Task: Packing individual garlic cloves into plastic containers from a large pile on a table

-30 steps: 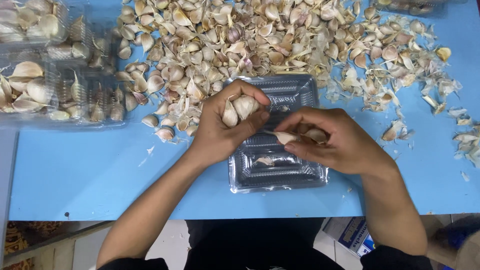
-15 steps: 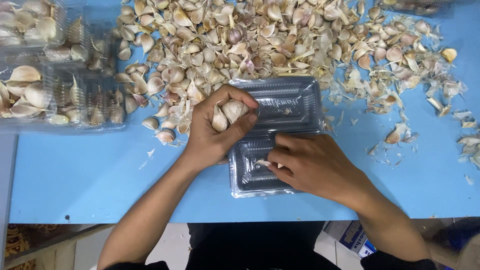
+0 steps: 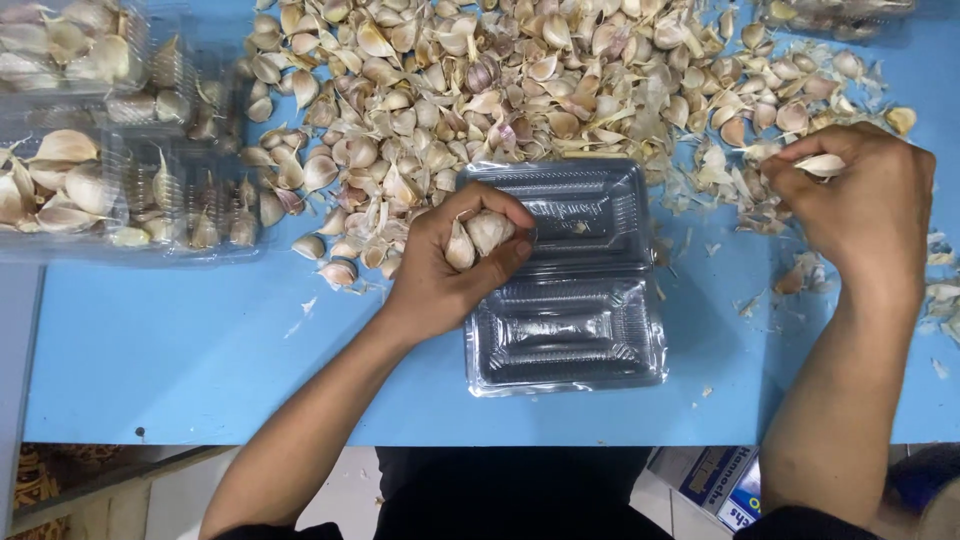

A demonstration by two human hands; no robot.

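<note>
Garlic sorting over a clear plastic tray on a blue bench.
The left hand (image 3: pixel 450 265) has its grip clenched on a garlic bulb (image 3: pixel 478 236) at the left edge of the open tray (image 3: pixel 565 330). Well to the right of the tray, the right hand (image 3: pixel 862 205) pinches a garlic clove (image 3: pixel 822 164) above loose skins. The clove pile (image 3: pixel 480 80) lies just behind the tray on the bench (image 3: pixel 200 350).
</note>
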